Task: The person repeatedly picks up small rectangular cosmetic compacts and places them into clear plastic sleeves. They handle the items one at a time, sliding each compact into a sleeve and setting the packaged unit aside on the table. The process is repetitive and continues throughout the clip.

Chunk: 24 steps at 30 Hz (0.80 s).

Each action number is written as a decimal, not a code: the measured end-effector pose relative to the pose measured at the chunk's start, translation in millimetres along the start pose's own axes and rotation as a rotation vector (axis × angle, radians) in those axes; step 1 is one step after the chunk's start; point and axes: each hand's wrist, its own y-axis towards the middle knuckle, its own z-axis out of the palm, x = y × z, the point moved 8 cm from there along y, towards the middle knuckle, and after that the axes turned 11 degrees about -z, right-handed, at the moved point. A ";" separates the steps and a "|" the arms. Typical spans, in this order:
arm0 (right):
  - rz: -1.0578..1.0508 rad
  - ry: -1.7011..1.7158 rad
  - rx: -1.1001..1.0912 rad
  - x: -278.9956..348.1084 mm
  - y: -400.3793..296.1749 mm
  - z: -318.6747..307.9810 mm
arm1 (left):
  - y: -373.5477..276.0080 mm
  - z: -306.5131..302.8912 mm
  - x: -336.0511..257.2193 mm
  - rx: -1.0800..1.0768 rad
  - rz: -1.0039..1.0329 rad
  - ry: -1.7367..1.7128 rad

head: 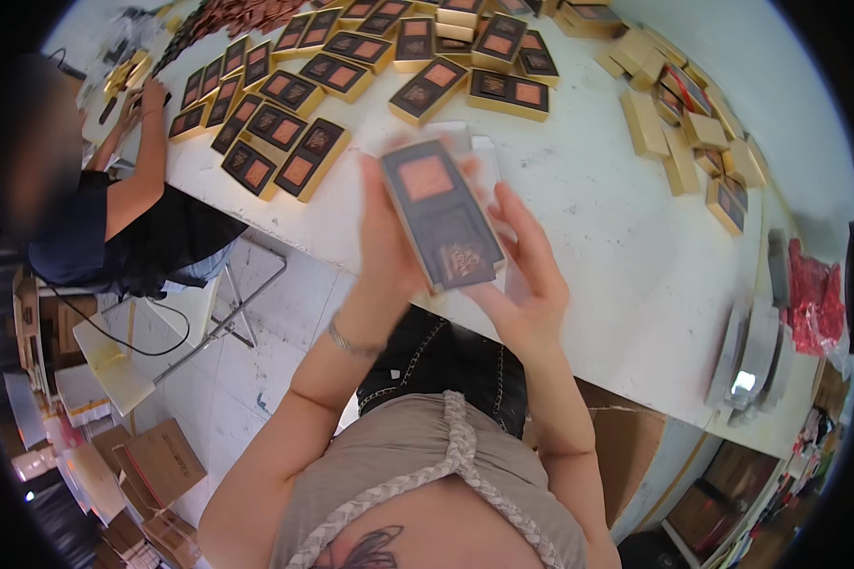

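A gold-edged cosmetics box point(445, 220), blurred by motion, is tilted above the table's front edge. Its dark insert shows a coral pressed-powder pan point(425, 176) and a dark compact point(462, 249) bearing a gold emblem. My left hand point(388, 235) grips the box along its left side, with fingertips emerging behind it. Around the lower right corner is my right hand point(530, 277), thumb at the bottom edge and fingers curved beside the right edge. Behind the box, pale translucent pieces point(480, 146) lie on the white table point(598, 277); their kind is unclear.
Open cosmetics boxes point(313, 160) spread across the far left and middle. Gold boxes point(644, 124) lie piled at right, near tape dispensers point(744, 355) and red plastic packaging point(815, 299). At left, a person point(132, 199) works beside a folding chair point(213, 320); cartons point(160, 459) stand below.
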 end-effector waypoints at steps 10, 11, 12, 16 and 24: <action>0.136 -0.094 -0.337 3.8 0.4 -54.0 | -47.3 51.4 33.2 0.096 0.423 1.233; 0.075 -0.199 -0.266 7.1 -0.8 -52.4 | -43.5 49.9 35.1 0.106 0.372 1.408; 0.142 0.005 -0.292 0.4 -6.1 -50.8 | -40.7 44.2 35.6 0.145 0.285 1.340; 0.005 -0.041 -0.087 -6.5 -10.1 -50.6 | -45.3 31.7 50.6 0.171 -0.186 0.890; -0.188 -0.375 -0.028 37.5 -0.6 -48.7 | -61.9 61.4 22.5 0.264 0.791 1.526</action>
